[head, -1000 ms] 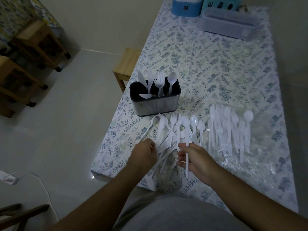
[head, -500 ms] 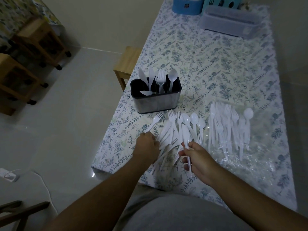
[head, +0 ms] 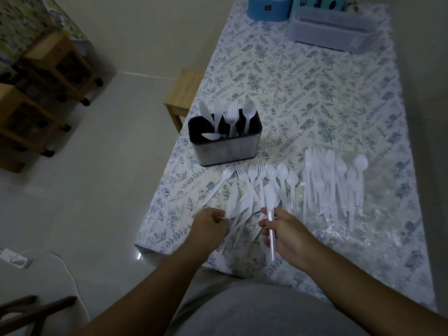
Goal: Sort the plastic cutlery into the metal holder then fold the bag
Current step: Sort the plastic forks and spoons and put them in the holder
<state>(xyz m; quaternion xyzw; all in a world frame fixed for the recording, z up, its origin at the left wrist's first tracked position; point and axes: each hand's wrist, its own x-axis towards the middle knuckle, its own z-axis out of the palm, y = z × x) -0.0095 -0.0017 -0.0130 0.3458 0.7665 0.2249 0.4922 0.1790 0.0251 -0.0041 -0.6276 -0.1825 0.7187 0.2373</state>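
Fanned wider, white cutlery (head: 254,190) beneath left hand (head: 211,229).

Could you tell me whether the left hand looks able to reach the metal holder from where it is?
Probably yes: the left hand sits nearer than the metal holder, with only flat loose cutlery between.

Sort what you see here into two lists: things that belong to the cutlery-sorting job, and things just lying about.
Job:
holder, some cutlery already in it
loose cutlery before it
bagged cutlery
bag
spoon held by the right hand
left hand on the loose pile

Lying about:
blue tub
clear box
teal box
stool
carts
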